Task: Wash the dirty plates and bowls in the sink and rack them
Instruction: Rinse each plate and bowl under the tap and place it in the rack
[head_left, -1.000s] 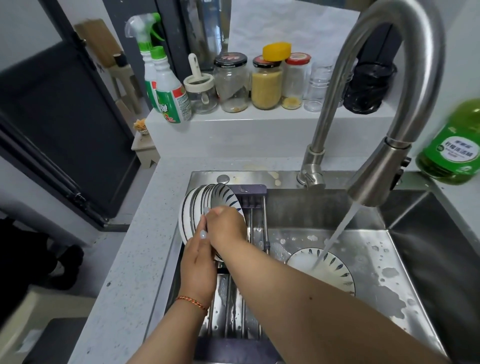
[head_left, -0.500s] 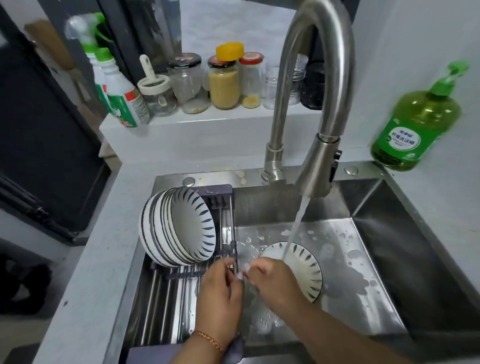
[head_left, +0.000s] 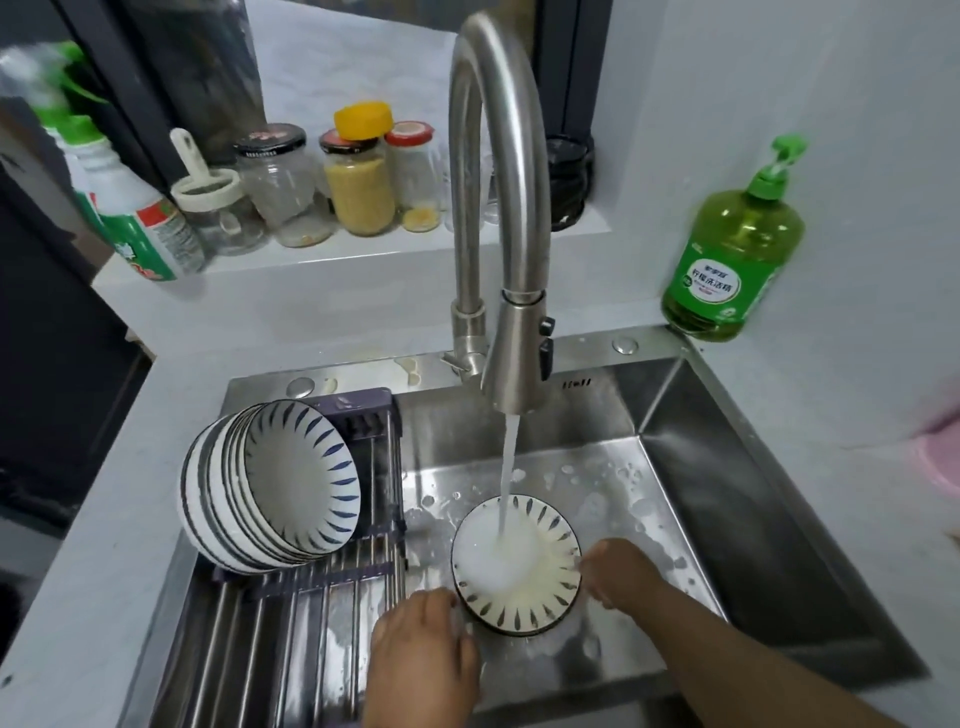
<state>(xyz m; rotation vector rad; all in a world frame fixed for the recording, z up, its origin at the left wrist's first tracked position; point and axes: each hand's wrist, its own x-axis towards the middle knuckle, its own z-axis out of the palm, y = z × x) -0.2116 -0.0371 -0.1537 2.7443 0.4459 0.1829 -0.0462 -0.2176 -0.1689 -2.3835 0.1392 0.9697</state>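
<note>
Both hands are down in the sink (head_left: 727, 499) at the one plate (head_left: 483, 551) left there. Her right hand (head_left: 621, 571) has its fingers at the plate's right rim, curled onto the edge as far as I can see, while the left hand (head_left: 421, 649) sits at the lower-left rim with its knuckles toward me; whether those fingers are actually gripping the edge I cannot tell, since they are tucked out of sight beneath the hand. The plate lies on the wet steel floor of the sink, white with dark dashes round the border, and water (head_left: 509, 473) from the tall faucet (head_left: 498, 208) falls straight onto its middle, pooling milky there.

Off to the left, a row of matching bowls (head_left: 275, 483) stands on edge, nested together, in the drying rack (head_left: 291, 623) that spans the sink's left part. Splashes and suds dot the steel around the plate.

On the surface at the sink's back right corner stands a green soap bottle (head_left: 732, 260) with a pump. Along the ledge behind are several jars (head_left: 358, 182) and a spray bottle (head_left: 140, 223).
</note>
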